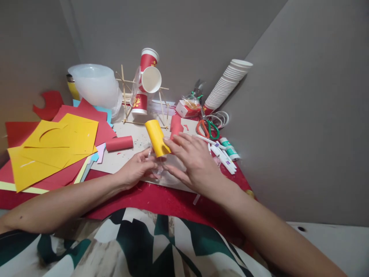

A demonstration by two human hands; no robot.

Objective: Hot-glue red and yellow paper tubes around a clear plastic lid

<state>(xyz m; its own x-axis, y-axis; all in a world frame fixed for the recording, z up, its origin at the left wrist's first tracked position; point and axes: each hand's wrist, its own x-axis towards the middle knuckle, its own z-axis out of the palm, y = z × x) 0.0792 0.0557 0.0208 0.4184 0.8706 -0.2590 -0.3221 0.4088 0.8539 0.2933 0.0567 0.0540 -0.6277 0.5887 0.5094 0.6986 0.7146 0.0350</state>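
Note:
A yellow paper tube [157,135] stands tilted between my hands, its lower end at a clear plastic piece [158,171]. My left hand [137,167] is closed around the edge of that plastic, whose exact shape is hard to make out. On the other side, my right hand [194,159] has its fingers stretched out, the fingertips at the tube's lower right edge. Two red paper tubes lie close by: one red tube [119,143] to the left and another red tube [175,126] just behind my right fingers.
Yellow paper sheets [57,142] lie on red ones at left. Behind stand a stick frame with red paper cups [151,80] and a white translucent bowl [92,80]. Stacked cups [227,84], scissors [208,129] and white glue sticks [224,158] are at right. A grey board [111,165] lies underneath.

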